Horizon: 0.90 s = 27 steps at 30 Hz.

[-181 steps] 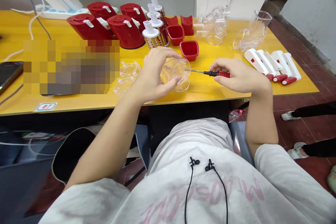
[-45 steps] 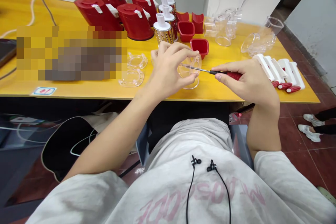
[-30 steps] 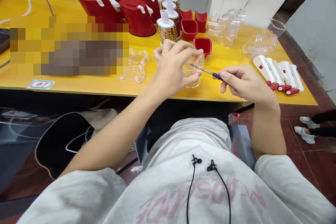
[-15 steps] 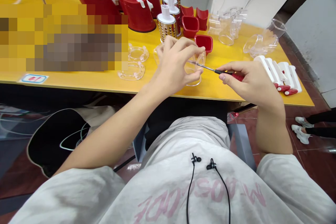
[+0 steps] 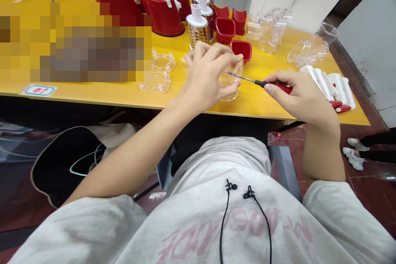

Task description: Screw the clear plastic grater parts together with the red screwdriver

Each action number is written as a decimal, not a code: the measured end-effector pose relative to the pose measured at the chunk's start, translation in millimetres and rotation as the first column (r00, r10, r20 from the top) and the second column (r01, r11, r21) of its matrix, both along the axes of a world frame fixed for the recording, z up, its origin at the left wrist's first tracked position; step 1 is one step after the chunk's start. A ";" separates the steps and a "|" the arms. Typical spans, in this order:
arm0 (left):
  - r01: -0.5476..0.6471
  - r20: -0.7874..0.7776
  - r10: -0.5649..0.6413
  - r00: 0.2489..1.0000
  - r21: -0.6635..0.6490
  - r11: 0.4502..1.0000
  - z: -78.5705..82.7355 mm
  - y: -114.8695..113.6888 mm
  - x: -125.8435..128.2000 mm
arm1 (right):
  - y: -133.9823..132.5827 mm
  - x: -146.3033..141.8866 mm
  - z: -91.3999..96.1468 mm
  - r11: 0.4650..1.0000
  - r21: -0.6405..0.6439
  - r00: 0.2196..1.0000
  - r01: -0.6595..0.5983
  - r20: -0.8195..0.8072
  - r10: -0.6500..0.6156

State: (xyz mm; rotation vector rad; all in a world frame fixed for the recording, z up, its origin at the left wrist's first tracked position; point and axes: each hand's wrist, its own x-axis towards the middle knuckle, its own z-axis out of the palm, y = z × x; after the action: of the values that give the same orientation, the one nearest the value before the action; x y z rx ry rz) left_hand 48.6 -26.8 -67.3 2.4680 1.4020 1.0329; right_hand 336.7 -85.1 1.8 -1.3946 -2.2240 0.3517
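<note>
1. Two bare hands show in the head view: the left hand [image 5: 204,76] and the right hand [image 5: 300,93], both above the near part of the yellow table [image 5: 247,107].
2. The left hand grasps a clear plastic cup [image 5: 232,78], its fingers curled around the body and its thumb on the near side. I cannot tell whether the cup's base rests on the table.
3. The right hand pinches a red-handled screwdriver [image 5: 280,88] between thumb and fingers, with the shaft pointing toward 9 o'clock. Its tip reaches the cup, but whether it touches the wall or sits inside is hard to tell.
4. The cup looks light, stiff and thin-walled, smooth enough to slip and brittle at its edges. The body, where the left hand has it, seems the safest hold.
5. Measured from the cup, a red square cup [image 5: 241,50] sits just beyond at 12 o'clock, and a steel grater drum [image 5: 197,37] stands at 11. Red jugs [image 5: 162,12] stand at 10, clear rings [image 5: 161,62] lie at 9, and clear jugs [image 5: 269,33] stand at 1. White plastic bars [image 5: 338,93] lie at 3, beyond the right hand.
</note>
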 end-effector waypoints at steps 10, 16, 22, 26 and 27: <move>-0.013 -0.001 0.013 1.000 -0.013 1.000 1.8 -2.1 0.6 | -5.8 -0.8 6.3 0.998 0.057 0.997 -0.018 0.074 0.014; -0.017 0.000 0.017 1.000 -0.020 1.000 3.2 -3.8 0.8 | -4.2 0.3 9.3 0.995 0.103 0.993 -0.016 0.121 0.004; 0.012 0.053 -0.015 0.998 0.061 0.998 -3.5 -0.2 -1.5 | -4.2 4.1 5.8 0.993 0.115 0.992 -0.016 0.123 0.002; 0.055 0.091 -0.062 0.994 0.071 0.996 -9.0 3.8 -4.6 | -4.6 3.8 -0.3 0.985 0.173 0.997 -0.004 0.080 -0.010; 0.065 0.092 -0.071 0.993 0.070 0.995 -9.8 4.4 -5.4 | -4.8 3.5 -1.6 0.983 0.186 0.997 -0.010 0.082 -0.005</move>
State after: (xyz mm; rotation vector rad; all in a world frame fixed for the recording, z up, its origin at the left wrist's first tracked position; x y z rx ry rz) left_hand 43.2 -22.4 -77.1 2.4581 1.2670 1.1841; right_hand 340.2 -89.9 0.2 -1.3283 -2.2591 0.0851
